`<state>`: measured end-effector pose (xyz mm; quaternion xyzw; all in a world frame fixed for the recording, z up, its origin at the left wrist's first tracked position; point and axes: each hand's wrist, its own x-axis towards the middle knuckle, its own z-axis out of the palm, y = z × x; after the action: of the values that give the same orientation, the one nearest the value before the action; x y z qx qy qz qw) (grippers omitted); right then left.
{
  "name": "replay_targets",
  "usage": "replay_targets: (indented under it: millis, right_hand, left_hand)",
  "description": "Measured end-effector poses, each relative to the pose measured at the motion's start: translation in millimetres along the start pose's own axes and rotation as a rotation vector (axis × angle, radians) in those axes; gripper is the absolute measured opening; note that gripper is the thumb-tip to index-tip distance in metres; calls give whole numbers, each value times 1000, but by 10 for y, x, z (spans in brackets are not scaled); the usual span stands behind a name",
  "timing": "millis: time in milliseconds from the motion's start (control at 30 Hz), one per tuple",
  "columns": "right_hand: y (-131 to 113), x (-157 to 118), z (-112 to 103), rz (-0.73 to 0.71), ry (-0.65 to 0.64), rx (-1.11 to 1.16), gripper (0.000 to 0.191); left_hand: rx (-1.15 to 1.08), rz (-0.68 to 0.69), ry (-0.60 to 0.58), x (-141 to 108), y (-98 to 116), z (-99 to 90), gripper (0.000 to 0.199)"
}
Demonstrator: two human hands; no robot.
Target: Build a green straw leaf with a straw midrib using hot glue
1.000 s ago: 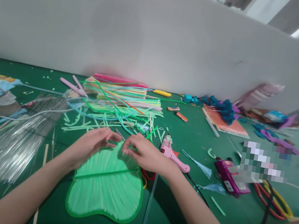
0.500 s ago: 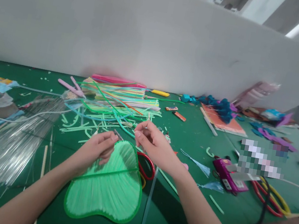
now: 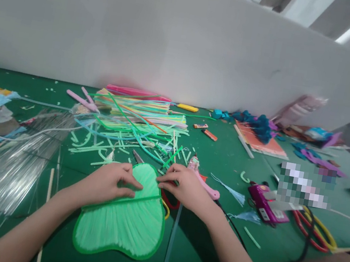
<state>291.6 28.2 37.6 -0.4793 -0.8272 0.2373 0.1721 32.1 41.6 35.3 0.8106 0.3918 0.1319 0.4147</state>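
A green, leaf-shaped fan (image 3: 123, 232) of fine strands, with a darker edging and a midrib, lies in front of me. Over its upper left part rests my left hand (image 3: 106, 184), thumb and forefinger apart and touching the surface. At the upper right edge my right hand (image 3: 185, 189) pinches the rim between thumb and fingers. Scissors with red and yellow handles (image 3: 166, 211) lie partly hidden beneath the fan. Just beyond my right hand is a pink glue gun (image 3: 203, 180). Short green trimmings (image 3: 173, 157) are scattered behind the fan.
Coloured strips (image 3: 143, 116) are heaped near the wall. Clear strands (image 3: 16, 166) spread at left. A purple device (image 3: 266, 206), blue tassels (image 3: 229, 189) and a second pair of red and yellow handles (image 3: 316, 232) lie at right. A pale stick (image 3: 48, 199) passes my left forearm.
My right hand has come down to the fan's upper right edge, uncovering the pink glue gun. My left hand has shifted right, its fingers now reaching farther over the fan.
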Motion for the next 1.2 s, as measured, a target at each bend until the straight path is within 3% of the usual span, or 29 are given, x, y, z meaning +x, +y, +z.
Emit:
replay_targets:
  millis: [133, 267, 467, 533, 667, 733, 933, 1100, 1200]
  right_hand:
    - [-4, 6, 53, -15, 43, 37, 5]
    - [-37, -7, 87, -3, 82, 98, 11]
    - [-108, -78, 30, 40, 113, 318, 15]
    - [-144, -93, -6, 48, 90, 469, 20]
    - [-231, -102, -80, 113, 23, 981, 27]
    - [-263, -102, -110, 148, 28, 1058, 28]
    - [-271, -118, -155, 177, 42, 856, 20]
    - [-263, -45, -195, -2, -128, 188, 13]
    - [-231, 95, -198, -105, -250, 83, 11]
  left_hand:
    - [38, 36, -3, 20, -13, 60, 13]
    - [34, 59, -7, 34, -28, 122, 13]
    - [-101, 49, 53, 22, -15, 125, 18]
    - [-203, 30, 74, 8, 20, 107, 18]
    - [-498, -22, 67, -13, 114, 115, 22]
    - [-680, -34, 64, -12, 160, 134, 24]
    - [-1053, -76, 193, -3, 201, 45, 24]
    - [-1115, -150, 250, -4, 151, -28, 24]
    - [-1112, -194, 269, 9, 132, -5, 26]
